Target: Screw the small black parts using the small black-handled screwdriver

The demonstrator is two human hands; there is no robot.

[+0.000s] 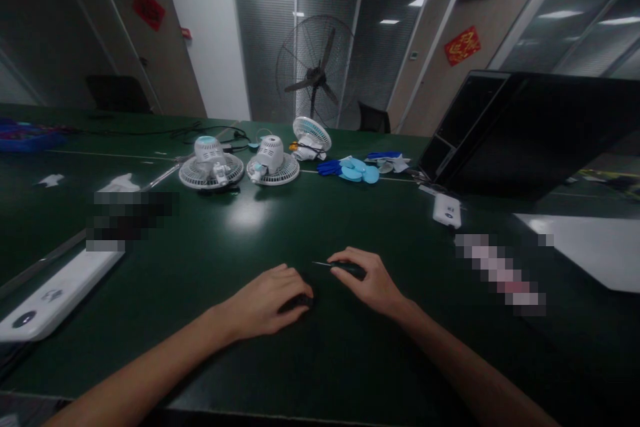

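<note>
We hold a thin-shafted tool, by its look a screwdriver (353, 270), in our right hand (367, 283), just above or on the green surface (383, 373) in front of us; we cannot tell whether its handle touches down. The right thumb and fingers are closed around the handle near where the shaft begins, while our left hand (273, 300) is curled with thumb and fingertips about a small dark piece (303, 301), mostly hidden, so we cannot say what it is. As we judge it, the step in hand is managing the tool and this piece close together, and we would do it well by steadying the piece low, with the left wrist resting on the surface for support. We should leave the right grip light enough to roll the handle between thumb and fingers, yet firm enough that the shaft does not wander, and our left fingertips belong out of the line of the point, since a slip would run toward that side. The tool's long axis lies nearly crosswise to us, close to level in the view: the bare tip points left, tilted very slightly away from us, and the handle's butt points right, into the palm. The tip stands apart from the left hand, near its fingertips and a little farther from us than the dark piece.
</note>
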